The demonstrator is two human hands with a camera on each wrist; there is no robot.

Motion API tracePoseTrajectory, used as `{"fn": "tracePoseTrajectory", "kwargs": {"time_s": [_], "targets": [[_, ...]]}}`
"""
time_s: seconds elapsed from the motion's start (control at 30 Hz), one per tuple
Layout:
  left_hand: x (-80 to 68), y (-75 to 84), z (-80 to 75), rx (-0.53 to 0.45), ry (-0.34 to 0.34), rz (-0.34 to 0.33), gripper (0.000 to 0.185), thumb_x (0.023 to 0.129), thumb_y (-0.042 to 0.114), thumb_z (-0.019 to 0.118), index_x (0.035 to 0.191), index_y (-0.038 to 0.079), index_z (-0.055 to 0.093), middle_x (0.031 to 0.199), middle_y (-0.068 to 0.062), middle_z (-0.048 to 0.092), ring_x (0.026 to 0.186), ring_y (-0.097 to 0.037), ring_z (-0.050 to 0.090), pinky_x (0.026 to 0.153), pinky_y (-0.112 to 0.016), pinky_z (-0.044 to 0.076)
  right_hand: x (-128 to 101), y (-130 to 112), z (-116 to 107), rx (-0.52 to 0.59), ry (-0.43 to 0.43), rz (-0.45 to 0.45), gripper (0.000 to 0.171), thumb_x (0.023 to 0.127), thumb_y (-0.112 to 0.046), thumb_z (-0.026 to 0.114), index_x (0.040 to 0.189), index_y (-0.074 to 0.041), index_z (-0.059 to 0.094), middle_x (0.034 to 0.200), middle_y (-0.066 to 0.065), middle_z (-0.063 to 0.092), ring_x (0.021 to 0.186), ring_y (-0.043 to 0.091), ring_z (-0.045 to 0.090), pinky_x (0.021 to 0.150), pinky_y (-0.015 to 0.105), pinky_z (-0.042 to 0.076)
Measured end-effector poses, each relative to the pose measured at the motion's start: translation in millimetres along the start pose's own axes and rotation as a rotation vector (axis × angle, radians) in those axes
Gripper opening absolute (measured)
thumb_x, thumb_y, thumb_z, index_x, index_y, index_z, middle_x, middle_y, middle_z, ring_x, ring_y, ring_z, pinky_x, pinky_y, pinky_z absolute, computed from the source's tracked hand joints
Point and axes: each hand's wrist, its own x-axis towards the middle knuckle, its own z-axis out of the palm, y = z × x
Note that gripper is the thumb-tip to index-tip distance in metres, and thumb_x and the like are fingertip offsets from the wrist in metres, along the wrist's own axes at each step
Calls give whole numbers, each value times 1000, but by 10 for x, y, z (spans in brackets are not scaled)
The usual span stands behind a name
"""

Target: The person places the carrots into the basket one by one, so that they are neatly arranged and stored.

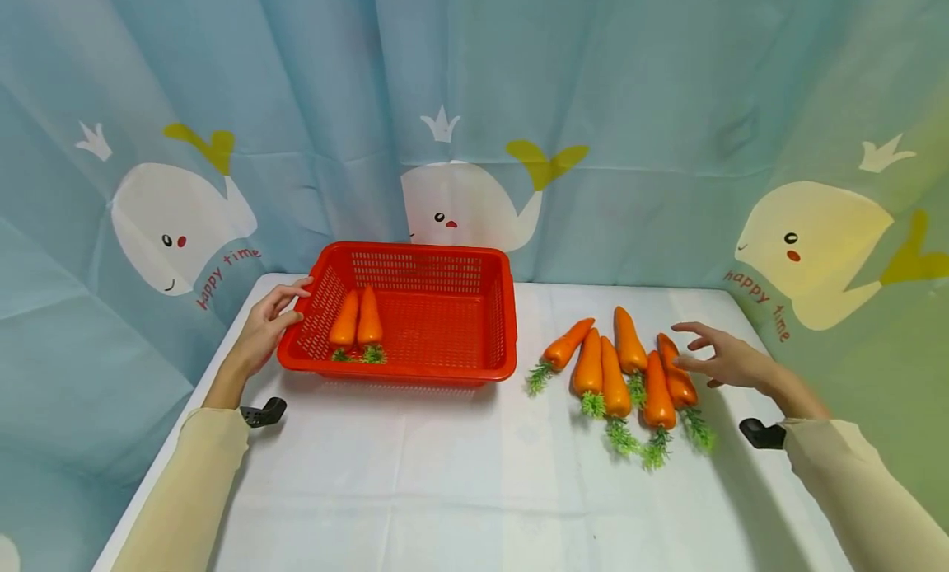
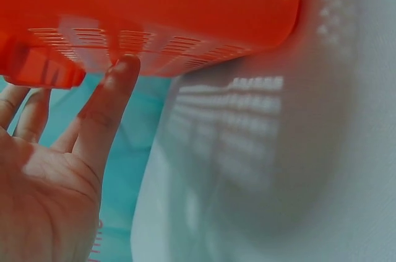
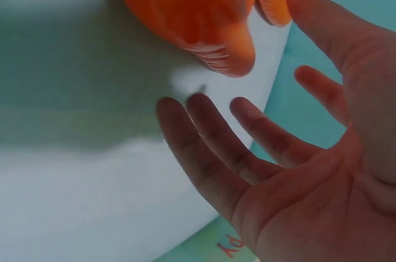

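My left hand is at the left end of a red plastic basket, its fingers near the rim. In the left wrist view the straight thumb touches the slotted wall, and the other fingertips pass partly behind the rim. Two orange carrots with green tops lie side by side in the basket's left part. Over on the right, my right hand hovers with spread, loosely bent fingers and holds nothing. Nearest to it is the rightmost carrot, which its fingertips overlap in the head view.
Several more carrots lie in a loose cluster on the white table, leafy tops toward me. A blue curtain printed with whales hangs behind the table and along its sides. Black wrist mounts sit at both sleeves.
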Motion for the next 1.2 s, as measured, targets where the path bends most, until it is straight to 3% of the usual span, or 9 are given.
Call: {"fn": "tracePoseTrajectory", "kwargs": {"time_s": [0.1,0.27,0.43,0.63,0.93,1.2], "targets": [[4,8,-9,47,8,3,29,99,-4,46,128,-7,50,163,-12,38,148,-30,31,91,-19,54,15,72,29,60,-48,17,68,101,-16,67,152,6,28,132,46,42,97,36,67,73,48,62],[0,15,-23,85,10,15,30,98,-4,46,127,-8,52,161,-14,40,129,-12,52,89,-19,55,36,133,96,151,-79,52,70,101,-15,67,152,9,27,128,43,44,88,29,68,72,47,63],[5,29,-26,90,6,12,30,99,-3,47,127,-7,53,162,-13,39,120,-5,58,87,-21,56,35,133,125,188,-88,58,69,101,-13,66,152,11,25,128,45,43,91,30,68,72,47,63],[4,34,-21,92,12,1,30,99,-3,46,128,-6,53,162,-13,39,125,-9,55,87,-21,56,45,138,127,166,-82,63,70,101,-13,66,152,12,25,129,47,43,91,30,69,70,46,63],[-8,69,0,87,21,-14,30,99,-2,46,128,-8,52,162,-13,38,141,-34,40,88,-20,56,40,165,123,179,-94,59,77,98,-15,71,155,11,24,132,48,42,93,30,70,71,44,63],[5,52,-10,96,9,-12,29,99,-3,47,127,-8,51,163,-14,37,139,-31,44,88,-21,56,20,146,61,146,-96,39,79,95,-15,74,153,12,28,129,45,46,93,29,69,69,42,63]]}}
